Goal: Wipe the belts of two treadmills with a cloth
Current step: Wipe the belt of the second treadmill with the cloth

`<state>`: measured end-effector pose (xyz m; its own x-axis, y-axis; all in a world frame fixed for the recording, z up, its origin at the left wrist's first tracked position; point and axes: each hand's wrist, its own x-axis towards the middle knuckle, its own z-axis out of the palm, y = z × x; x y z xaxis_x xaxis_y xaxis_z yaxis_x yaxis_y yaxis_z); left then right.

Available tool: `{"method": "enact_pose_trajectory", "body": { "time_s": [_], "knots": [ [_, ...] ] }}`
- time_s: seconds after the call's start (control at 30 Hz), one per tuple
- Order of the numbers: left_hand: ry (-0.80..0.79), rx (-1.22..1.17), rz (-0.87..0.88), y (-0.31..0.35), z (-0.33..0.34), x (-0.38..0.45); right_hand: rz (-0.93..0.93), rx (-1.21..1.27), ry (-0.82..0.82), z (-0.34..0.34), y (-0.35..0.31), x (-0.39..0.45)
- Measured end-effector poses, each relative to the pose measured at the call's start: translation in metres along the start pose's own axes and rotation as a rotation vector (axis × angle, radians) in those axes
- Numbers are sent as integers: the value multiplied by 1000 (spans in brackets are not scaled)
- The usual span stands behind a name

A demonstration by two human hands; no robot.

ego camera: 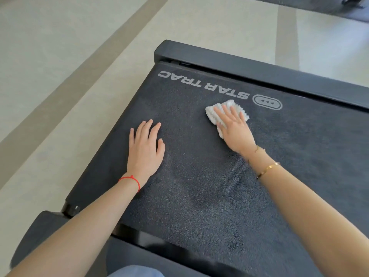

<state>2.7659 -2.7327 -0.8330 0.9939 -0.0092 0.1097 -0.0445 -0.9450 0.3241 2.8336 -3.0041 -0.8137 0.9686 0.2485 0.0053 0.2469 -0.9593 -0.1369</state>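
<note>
White terry cloth (225,113), one piece, crumpled, lying flat on one dark textured treadmill belt (199,186), just below the STAR TRAC logo (203,84) printed upside down to the wearer. Belt's long axis running from lower right toward upper left, ending at the black end rail (249,68). Two hands showing. Right hand (234,128) pressing down on the cloth, fingers straight and slightly spread, pointing up-left, gripping nothing. Left hand (145,148) resting palm-down on bare belt, well apart from the cloth, fingers extended and spread, holding nothing. One red string (130,179) circling the left wrist; one gold bracelet (267,169) circling the right. Pale floor (60,56) lying beyond.
</note>
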Motion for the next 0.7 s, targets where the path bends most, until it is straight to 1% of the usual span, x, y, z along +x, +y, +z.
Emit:
{"method": "enact_pose_trajectory", "body": {
  "time_s": [0.03,0.1,0.13,0.23,0.33,0.43,0.53,0.57,0.63,0.7],
  "knots": [
    [-16,11,11,-2,-2,-3,47,2,-2,1,-2,3],
    [-44,35,32,-8,-8,-13,52,-11,1,5,-16,-2],
    [-55,48,35,-13,-13,-20,9,-20,2,7,-26,-8],
    [-70,73,20,-35,-28,-44,-195,-29,-16,11,-64,-36],
    [-50,39,-27,-53,-44,-73,-385,-70,-58,17,-110,-71],
    [-20,24,-74,-61,-52,-100,-580,13,-109,27,-152,-103],
    [-7,31,-119,-64,-55,-122,-672,48,-107,33,-163,-113],
    [-9,38,-136,-64,-56,-128,-681,24,-91,32,-162,-107],
    [-17,49,-164,-62,-57,-138,-629,-101,-60,27,-159,-83],
    [-23,68,-172,-63,-59,-148,-458,-173,-5,23,-160,-45]
  ]
}}
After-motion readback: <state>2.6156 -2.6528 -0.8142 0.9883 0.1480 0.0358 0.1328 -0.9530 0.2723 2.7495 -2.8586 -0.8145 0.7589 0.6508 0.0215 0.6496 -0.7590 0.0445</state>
